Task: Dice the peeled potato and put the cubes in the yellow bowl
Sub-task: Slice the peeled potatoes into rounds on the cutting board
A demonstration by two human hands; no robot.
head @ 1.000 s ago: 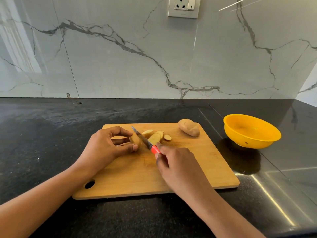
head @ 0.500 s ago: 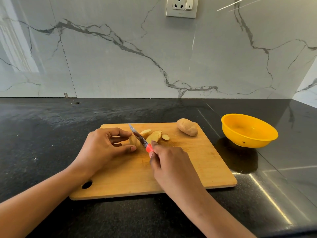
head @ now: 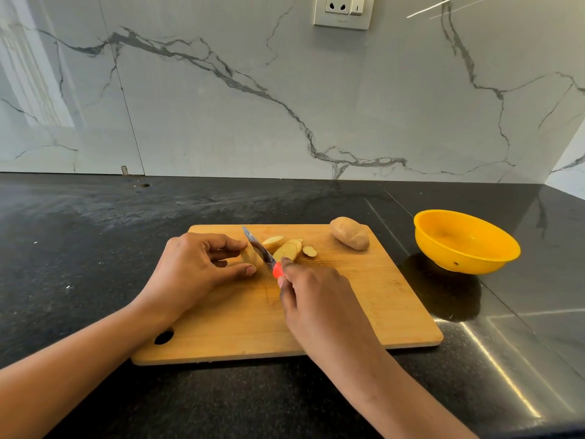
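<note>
On the wooden cutting board (head: 364, 305) my left hand (head: 196, 274) holds a potato piece (head: 253, 258) between thumb and fingers. My right hand (head: 316, 299) grips a knife with a red handle (head: 277, 270); its blade (head: 258, 247) rests against the piece's right side. Several cut slices (head: 289, 248) lie just right of the blade. A whole unpeeled potato (head: 349, 233) sits at the board's far right corner. The yellow bowl (head: 465, 240) stands on the counter to the right of the board, with nothing in it.
The board lies on a black stone countertop (head: 95, 248) backed by a marble wall (head: 253, 106) with a power socket (head: 342, 11). The counter's front edge is near the bottom right.
The knife blade has shifted slightly along the held potato piece. Both hands stay in the same place on the board, and the view has drifted a little.
</note>
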